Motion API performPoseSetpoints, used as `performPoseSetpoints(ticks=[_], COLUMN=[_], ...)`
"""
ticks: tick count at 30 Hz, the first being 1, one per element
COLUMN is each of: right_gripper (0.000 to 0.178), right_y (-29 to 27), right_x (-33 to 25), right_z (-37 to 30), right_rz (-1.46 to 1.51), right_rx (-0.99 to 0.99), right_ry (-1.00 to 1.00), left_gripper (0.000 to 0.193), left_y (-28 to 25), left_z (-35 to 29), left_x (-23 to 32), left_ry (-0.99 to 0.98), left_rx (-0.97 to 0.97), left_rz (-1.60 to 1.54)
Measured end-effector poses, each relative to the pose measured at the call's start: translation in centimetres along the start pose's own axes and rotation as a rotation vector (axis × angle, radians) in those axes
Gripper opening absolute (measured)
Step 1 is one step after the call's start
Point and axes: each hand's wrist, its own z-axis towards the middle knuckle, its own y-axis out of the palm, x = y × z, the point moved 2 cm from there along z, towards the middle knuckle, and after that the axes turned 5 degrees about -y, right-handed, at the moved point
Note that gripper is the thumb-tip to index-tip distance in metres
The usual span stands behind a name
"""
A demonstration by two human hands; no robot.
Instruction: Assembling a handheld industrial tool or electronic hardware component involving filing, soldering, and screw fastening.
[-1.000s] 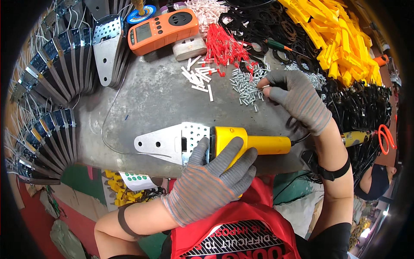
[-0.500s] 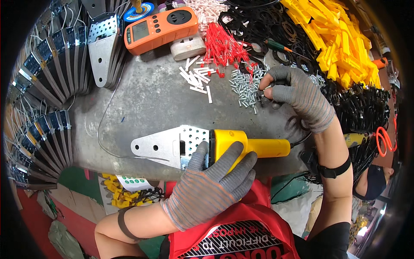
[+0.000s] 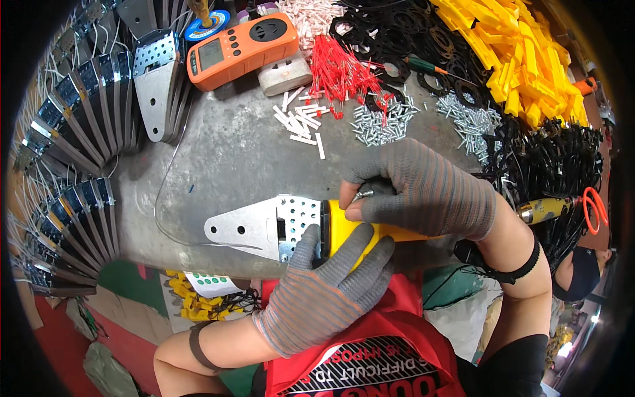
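Observation:
On the bench before me lies a pipe welding iron, with a yellow plastic housing (image 3: 338, 225) and a flat grey metal plate (image 3: 255, 229) pointing left. A perforated metal bracket (image 3: 301, 215) joins the two. My left hand (image 3: 321, 298), in a grey striped fingerless glove, wraps over the housing from the near side and holds it. Above the housing, my gloved right hand (image 3: 423, 192) pinches small silver screws (image 3: 362, 194) between thumb and fingers; their exact number is partly hidden. The handle is mostly covered by my right hand.
Two heaps of screws (image 3: 385, 122) (image 3: 468, 126) lie beyond my right hand. Behind them are white sleeves (image 3: 297, 119), red-leaded parts (image 3: 340, 69), black rings (image 3: 433, 40) and yellow shells (image 3: 529, 66). An orange meter (image 3: 243, 49) stands at the back. Rows of metal plates (image 3: 73, 228) line the left.
My right hand has come from the screw heap toward me and left, now over the yellow housing with screws in its fingers. My left hand stays on the housing.

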Motion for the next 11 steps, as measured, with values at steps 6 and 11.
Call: performPoseSetpoints(ticks=[6,11], right_gripper=[0.025,0.026], right_y=[1.2,1.3], right_x=[1.9,3.0], right_z=[0.4,0.6], right_rz=[0.06,-0.083], right_rx=[0.118,0.195], right_ry=[-0.051,0.034], left_gripper=[0.04,0.046], left_y=[0.2,0.3], left_z=[0.0,-0.2], left_x=[0.0,-0.1], left_ry=[0.01,0.01], left_rx=[0.035,0.042], left_rz=[0.03,0.008])
